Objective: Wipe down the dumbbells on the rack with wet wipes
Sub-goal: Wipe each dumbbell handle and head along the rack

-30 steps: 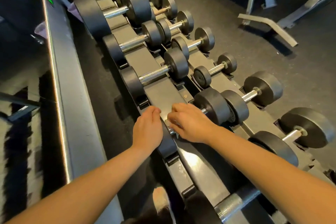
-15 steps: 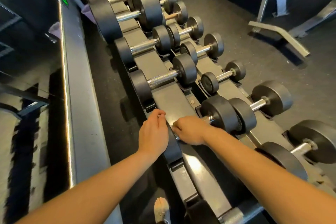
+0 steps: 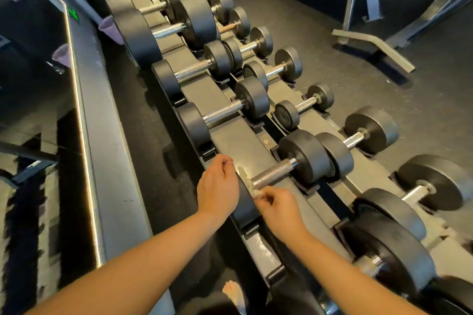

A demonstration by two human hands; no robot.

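Your right hand has slid back off the handle, pinching the wipe at its lower-left end, centre frame; your left hand grips that dumbbell's head. Most of the rack likely remains.

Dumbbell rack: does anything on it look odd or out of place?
One dumbbell handle farther along the rack is brownish where the rest are shiny chrome, perhaps rust.
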